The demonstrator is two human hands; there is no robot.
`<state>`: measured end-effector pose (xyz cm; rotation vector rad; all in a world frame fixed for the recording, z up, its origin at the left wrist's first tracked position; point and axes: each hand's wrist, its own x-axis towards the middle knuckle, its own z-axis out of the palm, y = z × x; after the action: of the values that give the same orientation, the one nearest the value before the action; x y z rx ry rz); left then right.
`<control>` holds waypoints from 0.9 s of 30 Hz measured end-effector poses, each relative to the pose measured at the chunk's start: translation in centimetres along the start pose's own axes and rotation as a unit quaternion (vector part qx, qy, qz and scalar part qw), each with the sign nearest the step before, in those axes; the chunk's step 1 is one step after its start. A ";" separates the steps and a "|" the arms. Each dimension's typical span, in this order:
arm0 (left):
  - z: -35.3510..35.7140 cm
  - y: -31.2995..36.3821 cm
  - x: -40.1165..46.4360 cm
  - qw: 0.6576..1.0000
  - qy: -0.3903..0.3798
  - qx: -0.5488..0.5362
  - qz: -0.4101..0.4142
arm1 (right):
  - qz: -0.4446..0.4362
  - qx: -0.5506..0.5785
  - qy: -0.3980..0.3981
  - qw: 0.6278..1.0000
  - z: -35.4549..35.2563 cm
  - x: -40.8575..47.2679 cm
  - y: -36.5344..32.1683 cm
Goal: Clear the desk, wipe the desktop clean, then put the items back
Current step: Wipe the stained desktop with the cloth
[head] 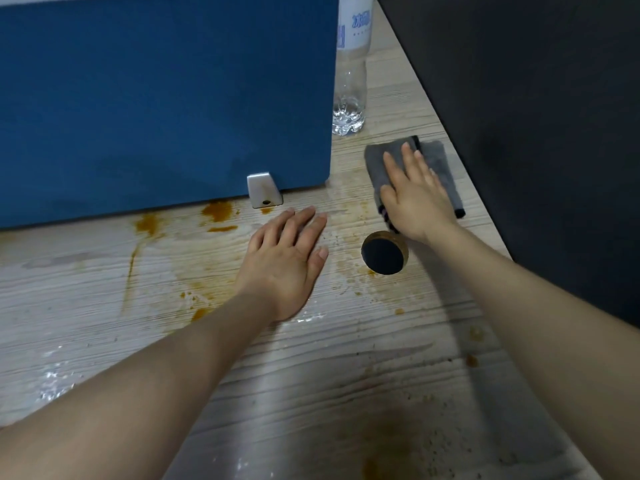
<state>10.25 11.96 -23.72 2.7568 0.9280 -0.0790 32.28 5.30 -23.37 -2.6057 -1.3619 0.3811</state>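
A: What's the desk (104, 306) look like from your feed?

B: Pale wood-grain top, w/ orange-brown stains (218, 211) along the foot of the blue panel (156, 98) and a streak running down from them. Wet glints at lower left. More brown specks near the bottom and right. Round cable hole (382, 252) in the top, rim stained brown.

A: Room?

B: I see little of it. Blue panel stands at the back, held by a small metal bracket (264, 190). Dark panel (519, 98) closes off the right side. Clear bottle (349, 81) stands upright in the corner btwn the two, just beside the blue one.

A: Hands?

B: Right hand (414, 199) lies flat on the grey cloth (440, 164), fingers straight and spread, pressing it to the desk beyond the hole, near the dark panel. Left hand (287, 254) rests palm-down on the bare top, fingers straight and together, just left of the hole. It holds nothing.

A: Anything you can't make out?

B: Bottle's top is cut off by the frame; label text too blurred to read. Something dark w/ a pinkish edge peeks out under the right palm, can't tell what. Near part of the cloth is hidden by the hand. The hole's inside is just black.
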 end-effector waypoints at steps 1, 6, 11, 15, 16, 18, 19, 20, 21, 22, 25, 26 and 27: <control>0.0 0.0 0.0 1.000 0.002 0.000 0.001 | -0.013 -0.004 -0.001 1.000 -0.2 0.3 0.5; 0.2 -0.2 0.0 1.000 0.008 0.002 0.002 | 0.084 0.007 0.013 0.996 -1.4 3.5 1.3; 0.3 -0.3 0.1 1.000 0.002 0.003 0.004 | 0.023 0.005 0.016 1.000 -0.5 2.8 -0.7; 0.0 -0.1 0.0 1.000 -0.001 0.001 -0.003 | -0.123 -0.007 -0.015 0.992 -0.5 1.9 -0.8; 0.0 -0.1 0.1 1.000 0.000 0.001 -0.002 | -0.123 -0.010 -0.014 0.992 -0.8 2.4 -0.3; 0.1 -0.1 0.1 1.000 -0.003 0.003 -0.001 | -0.058 -0.004 -0.002 0.998 -1.1 3.4 0.5; 0.1 -0.2 0.0 1.000 -0.002 0.003 -0.001 | -0.013 -0.001 0.007 1.000 -1.1 3.8 0.6; 0.2 -0.2 0.1 1.000 0.001 0.004 0.000 | 0.024 -0.004 0.014 1.000 -1.0 4.0 0.4; 0.2 -0.3 0.1 1.000 0.004 0.003 0.001 | 0.044 -0.010 0.015 0.999 -0.7 4.0 -0.2; 0.2 -0.3 0.1 1.000 0.004 0.003 0.002 | 0.048 -0.017 0.009 0.999 -0.4 3.7 -1.1; 0.3 -0.2 0.0 1.000 0.008 0.004 0.003 | -0.015 -0.023 -0.003 1.000 0.8 1.9 -4.2; 0.3 -0.2 0.0 1.000 0.008 0.004 0.003 | -0.047 -0.022 -0.009 0.999 1.2 1.3 -4.9; 0.3 -0.2 0.0 1.000 0.007 0.004 0.003 | -0.073 -0.020 -0.020 0.997 1.4 0.9 -5.3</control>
<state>10.14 12.09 -24.02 2.7705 0.9242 -0.0629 28.23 9.07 -23.41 -2.5229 -1.5758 0.3894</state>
